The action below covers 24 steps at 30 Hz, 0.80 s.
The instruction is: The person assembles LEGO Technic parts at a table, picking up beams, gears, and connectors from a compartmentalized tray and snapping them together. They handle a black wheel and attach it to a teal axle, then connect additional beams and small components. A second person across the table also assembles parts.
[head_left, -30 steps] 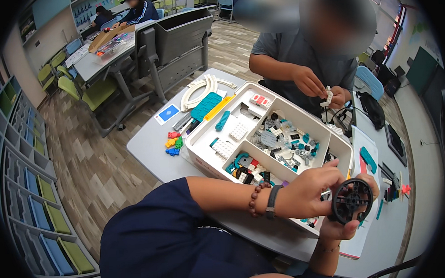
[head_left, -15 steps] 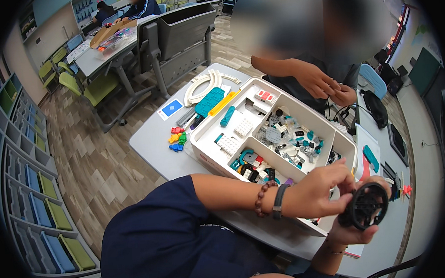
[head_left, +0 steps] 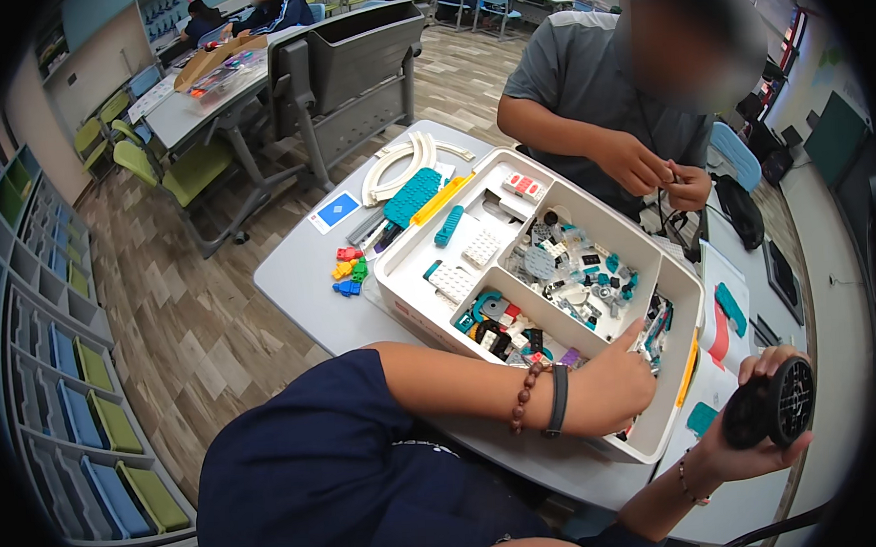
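Forearm (head_left: 452,380) over white bin (head_left: 410,314), left hand (head_left: 611,388) with straight forefinger (head_left: 632,336), grip unclear; right hand (head_left: 724,455) around black wheels (head_left: 794,402)

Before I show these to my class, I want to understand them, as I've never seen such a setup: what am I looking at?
There's no machine: a person works with bare hands. The view is from a wide fisheye camera on that person's head, looking down. The left hand reaches into a white box of small building pieces; whether it grips anything is unclear. The right hand, beyond the box's right side, holds what look like black wheels. On the pale table, left of the box, lie white curved tracks, a card and coloured blocks. Across it, another person handles something too small to identify.
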Motion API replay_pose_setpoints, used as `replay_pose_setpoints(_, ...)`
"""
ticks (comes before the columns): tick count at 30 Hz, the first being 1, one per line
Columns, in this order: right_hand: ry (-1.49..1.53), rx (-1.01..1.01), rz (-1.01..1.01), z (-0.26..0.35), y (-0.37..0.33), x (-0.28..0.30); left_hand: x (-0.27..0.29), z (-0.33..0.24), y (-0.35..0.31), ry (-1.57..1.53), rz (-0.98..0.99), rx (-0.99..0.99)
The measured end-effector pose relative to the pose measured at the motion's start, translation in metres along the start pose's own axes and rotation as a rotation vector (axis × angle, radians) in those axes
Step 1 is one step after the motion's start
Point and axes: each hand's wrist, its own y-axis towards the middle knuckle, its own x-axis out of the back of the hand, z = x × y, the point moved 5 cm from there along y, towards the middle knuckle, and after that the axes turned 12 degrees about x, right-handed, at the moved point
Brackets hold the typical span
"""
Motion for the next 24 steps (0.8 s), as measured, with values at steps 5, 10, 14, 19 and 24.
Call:
replay_pose_setpoints(5,-0.006,0.017,0.007,-0.005,0.000,-0.001,-0.006,-0.001,-0.001,0.091,0.023,-0.027)
replay_pose_setpoints(10,-0.018,0.013,-0.005,-0.010,0.001,0.000,0.003,-0.002,-0.005,0.026,-0.040,-0.029)
replay_pose_setpoints(14,-0.050,0.000,-0.056,-0.011,0.002,0.004,0.048,0.015,-0.012,-0.113,0.002,0.024)
replay_pose_setpoints(19,-0.121,-0.068,-0.179,-0.010,-0.005,0.037,0.125,0.074,-0.020,-0.077,-0.083,0.155)
replay_pose_setpoints(24,-0.032,-0.157,-0.279,-0.024,-0.032,0.074,0.160,0.150,0.015,0.065,0.068,0.329)
